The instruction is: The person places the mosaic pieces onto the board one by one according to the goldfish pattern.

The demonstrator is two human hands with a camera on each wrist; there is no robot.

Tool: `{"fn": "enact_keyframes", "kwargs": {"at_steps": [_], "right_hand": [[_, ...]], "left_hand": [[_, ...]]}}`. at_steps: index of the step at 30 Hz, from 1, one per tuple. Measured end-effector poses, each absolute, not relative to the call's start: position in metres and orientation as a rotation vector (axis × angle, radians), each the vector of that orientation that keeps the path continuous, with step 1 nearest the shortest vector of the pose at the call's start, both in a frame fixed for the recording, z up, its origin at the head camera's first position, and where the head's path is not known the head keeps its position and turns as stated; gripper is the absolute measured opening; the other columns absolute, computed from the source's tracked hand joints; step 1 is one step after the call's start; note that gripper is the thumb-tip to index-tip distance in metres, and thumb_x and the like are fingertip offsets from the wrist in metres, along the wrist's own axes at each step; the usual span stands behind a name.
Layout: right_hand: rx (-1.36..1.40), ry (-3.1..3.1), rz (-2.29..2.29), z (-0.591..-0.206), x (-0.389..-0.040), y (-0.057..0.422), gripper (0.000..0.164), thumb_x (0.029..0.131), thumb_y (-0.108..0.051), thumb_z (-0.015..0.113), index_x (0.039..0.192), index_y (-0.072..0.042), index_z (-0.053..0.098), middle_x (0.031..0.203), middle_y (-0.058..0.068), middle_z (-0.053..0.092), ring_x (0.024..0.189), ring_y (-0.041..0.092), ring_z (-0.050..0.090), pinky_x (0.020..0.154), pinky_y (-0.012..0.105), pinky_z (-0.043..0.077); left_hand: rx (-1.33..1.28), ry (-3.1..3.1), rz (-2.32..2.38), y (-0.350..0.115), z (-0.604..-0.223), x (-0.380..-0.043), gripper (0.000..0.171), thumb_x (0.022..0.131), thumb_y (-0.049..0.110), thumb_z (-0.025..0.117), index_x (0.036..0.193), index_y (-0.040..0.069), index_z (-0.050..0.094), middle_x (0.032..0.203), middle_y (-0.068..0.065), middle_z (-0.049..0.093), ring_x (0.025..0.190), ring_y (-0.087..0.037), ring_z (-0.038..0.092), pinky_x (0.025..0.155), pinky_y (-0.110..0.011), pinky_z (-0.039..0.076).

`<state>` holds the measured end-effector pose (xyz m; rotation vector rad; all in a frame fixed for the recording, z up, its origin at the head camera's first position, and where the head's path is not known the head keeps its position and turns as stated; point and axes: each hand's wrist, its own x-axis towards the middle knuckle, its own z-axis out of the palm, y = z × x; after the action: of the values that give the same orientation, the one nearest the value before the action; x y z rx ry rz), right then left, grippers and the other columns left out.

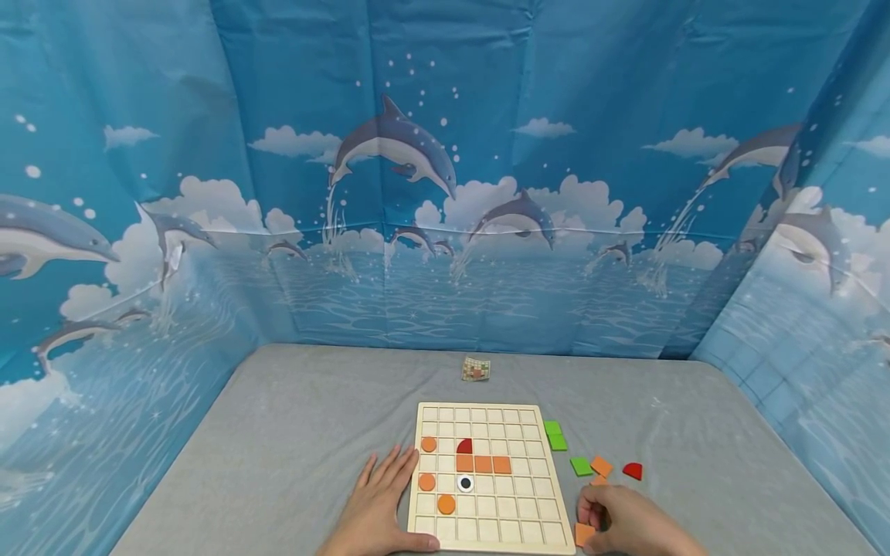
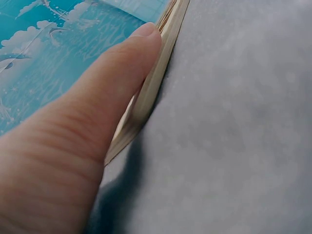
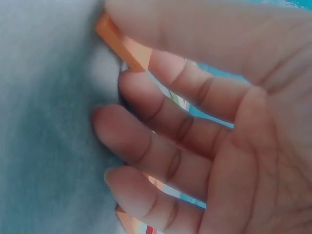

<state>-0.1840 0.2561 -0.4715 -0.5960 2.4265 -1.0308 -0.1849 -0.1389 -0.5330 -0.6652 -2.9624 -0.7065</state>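
Note:
A pale wooden grid board (image 1: 487, 531) lies on the grey cloth. My left hand (image 1: 378, 502) rests along its left side with fingers extended, the thumb at the front edge; the left wrist view shows that thumb (image 2: 122, 63) against the board's rim. To the right of the board, my right hand (image 1: 629, 519) pinches an orange square tile (image 1: 583, 533) between thumb and fingertips, close over the cloth. On the board sit three orange squares (image 1: 483, 464) in a row, a red quarter-circle (image 1: 465, 446), three orange discs (image 1: 446, 504) and a white disc with a black centre (image 1: 465, 483).
Beyond my right hand lie loose orange squares (image 1: 601, 466), green squares (image 1: 581, 466) and another red quarter-circle (image 1: 633, 470). More green tiles (image 1: 555, 435) are by the board's right edge. A small patterned card (image 1: 476, 369) lies behind the board, before a dolphin-print curtain (image 1: 445, 293).

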Motion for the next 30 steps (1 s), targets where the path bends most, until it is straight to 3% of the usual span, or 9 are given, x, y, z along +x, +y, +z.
{"fn": "enact_keyframes", "kwargs": {"at_steps": [6,19,30], "right_hand": [[-0.623,2.407,-1.052,-0.4731,-0.1828,0.2582,0.025,0.079,-0.023,0.078,0.084,-0.011,0.056,0.073,0.0,0.052,0.06,0.007,0.047,0.052,0.024,0.038],[-0.592,2.275,-1.16,-0.4752,-0.1836,0.2608,0.024,0.084,-0.023,0.073,0.086,-0.008,0.053,0.071,-0.002,0.046,0.059,0.007,0.045,0.052,0.018,0.034],[-0.601,2.309,-1.179,-0.4737,-0.1816,0.2624,0.024,0.088,-0.025,0.069,0.086,-0.008,0.052,0.068,-0.001,0.048,0.058,0.007,0.046,0.051,0.021,0.035]], "left_hand": [[-0.659,-2.962,-0.702,-0.1387,-0.5328,-0.1841,0.124,0.06,0.086,0.057,0.152,0.01,0.025,0.154,-0.004,0.026,0.142,-0.026,0.015,0.109,-0.052,0.005],[-0.66,-2.959,-0.724,-0.1385,-0.5321,-0.1836,0.123,0.06,0.085,0.058,0.152,0.01,0.024,0.154,-0.005,0.026,0.142,-0.026,0.014,0.109,-0.053,0.005],[-0.666,-2.948,-0.713,-0.1381,-0.5325,-0.1838,0.123,0.06,0.085,0.058,0.152,0.009,0.025,0.154,-0.005,0.026,0.142,-0.026,0.015,0.109,-0.051,0.003]]}}
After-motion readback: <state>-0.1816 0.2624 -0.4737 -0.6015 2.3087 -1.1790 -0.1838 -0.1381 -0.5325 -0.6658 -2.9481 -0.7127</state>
